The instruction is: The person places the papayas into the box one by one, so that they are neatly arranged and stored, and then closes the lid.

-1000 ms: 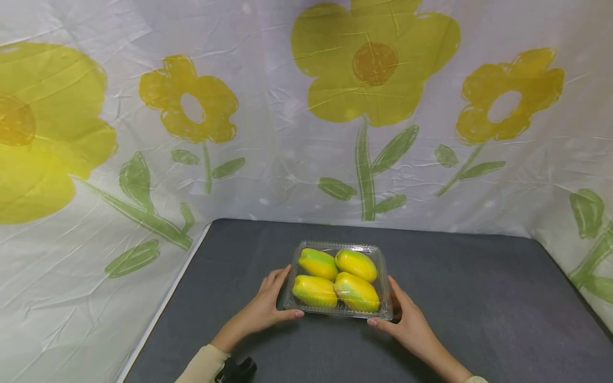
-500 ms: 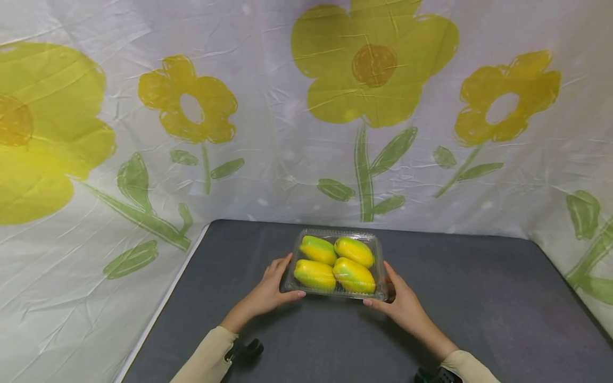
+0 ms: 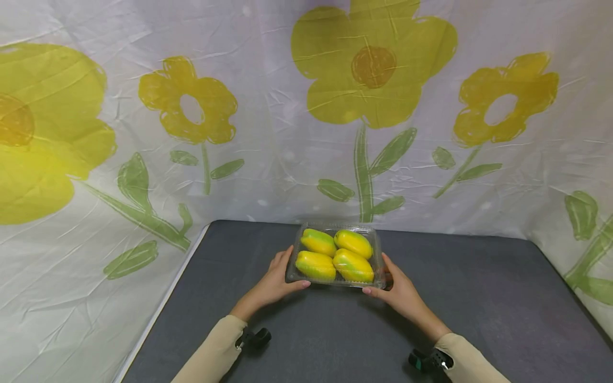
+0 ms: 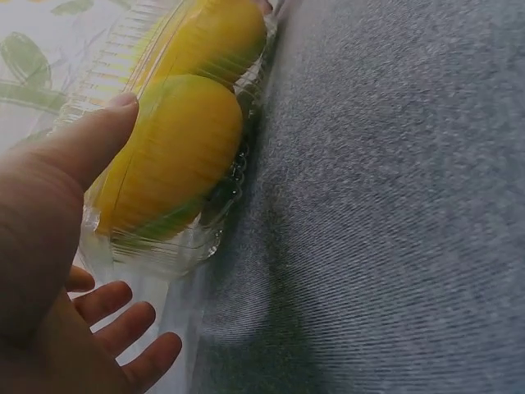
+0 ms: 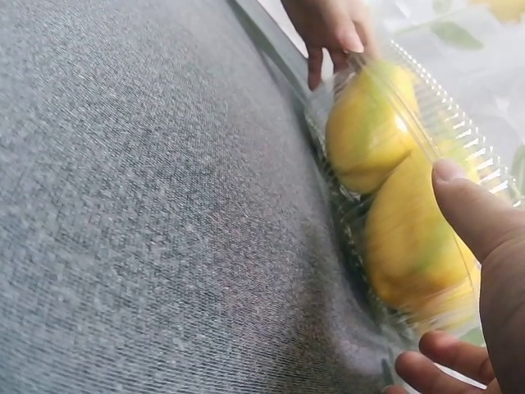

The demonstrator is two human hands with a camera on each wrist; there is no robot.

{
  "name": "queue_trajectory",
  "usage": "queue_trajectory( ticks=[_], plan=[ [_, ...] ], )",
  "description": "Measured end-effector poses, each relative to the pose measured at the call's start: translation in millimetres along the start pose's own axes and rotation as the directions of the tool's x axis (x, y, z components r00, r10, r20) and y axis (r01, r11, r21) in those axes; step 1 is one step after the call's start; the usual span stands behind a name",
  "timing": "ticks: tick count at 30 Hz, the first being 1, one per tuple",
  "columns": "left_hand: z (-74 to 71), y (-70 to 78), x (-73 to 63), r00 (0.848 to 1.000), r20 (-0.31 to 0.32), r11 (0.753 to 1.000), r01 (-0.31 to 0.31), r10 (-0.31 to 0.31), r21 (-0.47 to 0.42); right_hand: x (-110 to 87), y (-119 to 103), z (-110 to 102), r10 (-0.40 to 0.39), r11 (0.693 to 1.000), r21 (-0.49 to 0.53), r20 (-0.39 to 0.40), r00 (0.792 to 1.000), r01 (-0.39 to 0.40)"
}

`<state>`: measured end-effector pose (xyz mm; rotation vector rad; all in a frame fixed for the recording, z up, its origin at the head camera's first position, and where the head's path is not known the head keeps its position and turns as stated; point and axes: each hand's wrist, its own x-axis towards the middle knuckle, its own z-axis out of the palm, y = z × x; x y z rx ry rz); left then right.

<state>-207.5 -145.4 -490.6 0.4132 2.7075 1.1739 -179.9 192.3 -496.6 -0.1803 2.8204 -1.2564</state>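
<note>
A clear plastic clamshell box [image 3: 335, 282] with a ribbed rim holds several yellow-green mangoes [image 3: 353, 265], laid in two rows. My left hand [image 3: 273, 284] grips its left side, and my right hand [image 3: 402, 295] grips the right. Seen from the left wrist, the thumb [image 4: 90, 139] lies against the front of the box while the other fingers [image 4: 131, 328] spread by its end. The right wrist view has the right thumb [image 5: 472, 209] on the front face, its fingers partly hidden beyond the box's end.
Under the box is a dark grey table [image 3: 479, 298], its back edge close behind. A white cloth [image 3: 268, 159] printed with yellow flowers hangs behind and at both sides. Black wrist devices [image 3: 258, 339] sit at both cuffs.
Both hands have moved the box of mangoes away from the person, toward the table's back edge. More of both sleeves now shows. The hold on the box stays the same.
</note>
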Motion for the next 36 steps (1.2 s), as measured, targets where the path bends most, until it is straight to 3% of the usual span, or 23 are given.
queue_trajectory(
  ticks=[11,36],
  plan=[
    [-1.0,-0.1,6.7,1.0,-0.013,1.0,-0.002,0.002,0.002,6.7,1.2,-2.3,-0.008,1.0,-0.003,-0.005,1.0,0.008],
    [-3.4,-6.0,3.1,1.0,-0.012,1.0,-0.001,0.002,0.023,1.3,0.9,-6.8,-0.043,0.998,-0.037,-0.005,0.999,0.043]
  ],
)
